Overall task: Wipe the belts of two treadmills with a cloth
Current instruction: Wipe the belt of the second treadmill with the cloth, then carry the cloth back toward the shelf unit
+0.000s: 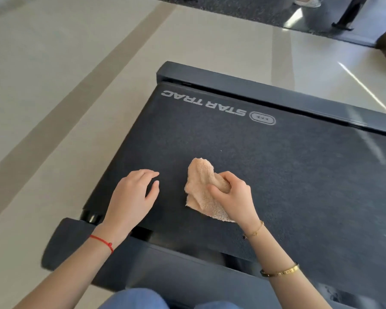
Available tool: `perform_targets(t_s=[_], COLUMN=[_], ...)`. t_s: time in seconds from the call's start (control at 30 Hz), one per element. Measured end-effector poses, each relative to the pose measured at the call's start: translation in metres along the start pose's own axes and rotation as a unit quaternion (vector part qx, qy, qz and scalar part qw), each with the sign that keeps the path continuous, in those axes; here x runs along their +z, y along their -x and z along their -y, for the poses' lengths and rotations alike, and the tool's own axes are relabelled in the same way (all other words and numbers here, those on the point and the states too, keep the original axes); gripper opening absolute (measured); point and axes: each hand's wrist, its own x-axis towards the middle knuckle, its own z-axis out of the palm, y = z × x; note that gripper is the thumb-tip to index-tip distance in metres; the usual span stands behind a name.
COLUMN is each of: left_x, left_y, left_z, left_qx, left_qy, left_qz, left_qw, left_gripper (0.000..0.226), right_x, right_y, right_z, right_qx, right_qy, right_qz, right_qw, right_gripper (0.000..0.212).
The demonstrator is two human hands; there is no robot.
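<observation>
Blue-clad knees point(134, 299) sit at the bottom edge, nearest the camera. Just beyond them, the peach cloth point(201, 192) lies bunched on the dark treadmill belt point(299, 175), near its end. The right hand point(232, 197) grips a fold of the cloth, fingers curled round it. The left hand point(132, 195) rests beside it on the belt, fingers loosely bent, holding nothing. White STAR TRAC lettering point(203, 105) marks the belt's far side. Pale floor point(54, 85) surrounds the treadmill.
</observation>
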Motion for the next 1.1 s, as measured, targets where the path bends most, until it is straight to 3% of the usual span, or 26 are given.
perform_targets(t_s=[0.23, 0.5, 0.6, 0.67, 0.83, 0.97, 1.1], left_x=[-0.205, -0.522, -0.625, -0.679, -0.751, -0.76, -0.749], left_y=[0.021, 0.08, 0.109, 0.129, 0.173, 0.208, 0.252], left_z=[-0.033, -0.144, -0.186, -0.208, -0.248, -0.279, -0.316], left_qx=[-0.105, -0.2, -0.225, -0.236, -0.257, -0.286, -0.36], left_qy=[-0.001, -0.014, -0.028, -0.037, -0.053, -0.067, -0.056], left_qz=[-0.041, -0.122, -0.134, -0.145, -0.164, -0.197, -0.248], left_qw=[0.994, 0.972, 0.965, 0.96, 0.951, 0.935, 0.898], left_gripper=[0.022, 0.022, 0.023, 0.023, 0.025, 0.025, 0.025], right_x=[-0.076, -0.227, -0.278, -0.302, -0.328, -0.334, -0.34], right_y=[0.02, 0.101, 0.138, 0.16, 0.206, 0.229, 0.24], right_z=[0.18, 0.451, 0.539, 0.582, 0.635, 0.639, 0.63], right_qx=[0.028, -0.017, -0.051, -0.07, -0.133, -0.171, -0.189], right_qy=[-0.053, -0.094, -0.074, -0.064, -0.047, -0.047, -0.052], right_qz=[0.041, 0.115, 0.138, 0.158, 0.182, 0.219, 0.267], right_qw=[0.997, 0.989, 0.986, 0.983, 0.973, 0.959, 0.944], right_gripper=[0.009, 0.015, 0.029, 0.023, 0.017, 0.017, 0.018])
